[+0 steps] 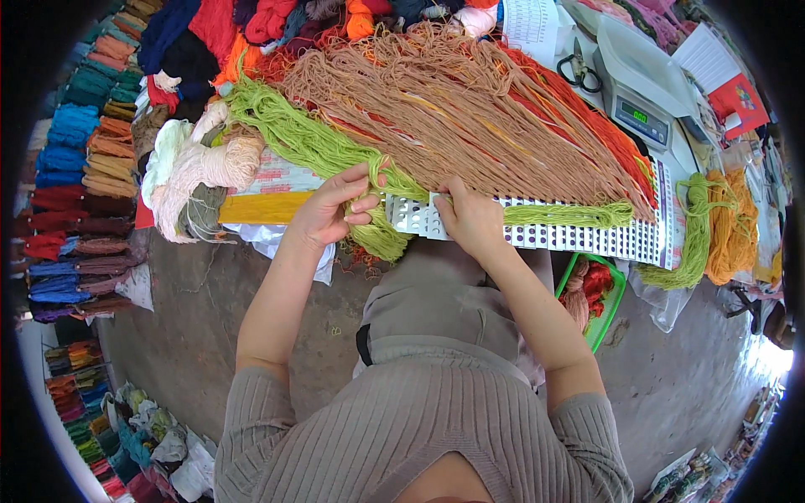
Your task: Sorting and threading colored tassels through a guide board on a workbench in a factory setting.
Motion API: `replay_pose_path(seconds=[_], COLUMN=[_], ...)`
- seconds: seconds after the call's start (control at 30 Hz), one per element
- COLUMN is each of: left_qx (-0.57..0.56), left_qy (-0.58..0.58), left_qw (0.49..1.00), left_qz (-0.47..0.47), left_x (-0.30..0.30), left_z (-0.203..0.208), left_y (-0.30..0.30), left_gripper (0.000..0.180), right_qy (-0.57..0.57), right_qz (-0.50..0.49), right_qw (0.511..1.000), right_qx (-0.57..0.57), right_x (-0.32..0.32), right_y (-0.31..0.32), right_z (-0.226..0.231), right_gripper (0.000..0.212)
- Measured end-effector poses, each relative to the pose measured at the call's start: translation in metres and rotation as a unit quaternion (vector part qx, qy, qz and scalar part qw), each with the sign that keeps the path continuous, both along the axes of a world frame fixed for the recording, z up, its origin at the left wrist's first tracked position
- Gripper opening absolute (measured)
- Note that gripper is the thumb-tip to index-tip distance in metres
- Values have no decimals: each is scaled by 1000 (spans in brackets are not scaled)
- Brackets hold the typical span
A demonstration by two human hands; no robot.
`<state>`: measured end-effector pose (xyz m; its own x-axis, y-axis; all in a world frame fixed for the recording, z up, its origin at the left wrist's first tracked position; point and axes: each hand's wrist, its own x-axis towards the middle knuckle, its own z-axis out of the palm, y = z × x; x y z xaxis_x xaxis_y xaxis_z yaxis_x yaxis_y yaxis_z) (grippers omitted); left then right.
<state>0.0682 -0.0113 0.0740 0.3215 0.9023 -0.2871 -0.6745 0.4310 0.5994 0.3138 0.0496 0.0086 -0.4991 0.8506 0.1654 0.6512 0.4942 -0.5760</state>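
Note:
A skein of light green yarn (306,134) runs from the upper left of the table down to its near edge. My left hand (337,204) has its fingers curled around strands of that yarn. My right hand (474,216) pinches the near edge of a white perforated card (409,216), close to where the green yarn meets it. To the right of that hand, a bundle of green strands (570,215) lies along the rows of holes. Just beyond the hands spread many tan-brown strands (444,117), with red and orange yarn (579,113) under them.
At the back right are a digital scale (641,117) and black scissors (580,71). Pale skeins (222,163) lie at the left; green and orange hanks (729,218) hang at the right. A green basket (616,293) with red yarn stands below the table. Stacked yarn (75,126) lines the left.

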Motion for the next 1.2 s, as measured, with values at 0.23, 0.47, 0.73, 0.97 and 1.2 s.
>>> replay_pose_path(seconds=[0.23, 0.47, 0.73, 0.97, 1.2], left_qx=[-64, -78, -43, -28, 26], left_qy=[94, 201, 166, 401, 412], left_qw=[993, 976, 977, 877, 908], left_qz=[38, 20, -128, -261, -72], left_x=[2, 7, 26, 68, 66], left_z=[-17, -11, 8, -4, -25], left_y=[10, 8, 22, 39, 24], left_gripper=[45, 33, 53, 30, 13], right_qy=[-1, 12, 82, 179, 34], right_qz=[-1, -2, -3, -13, 15], right_qw=[1000, 1000, 997, 983, 999], right_qx=[-4, 14, -16, -30, 26], right_x=[1, 2, 8, 10, 1], right_y=[-1, -1, -1, -3, 0], right_z=[0, -5, -4, -13, -3], right_gripper=[22, 20, 17, 23, 26])
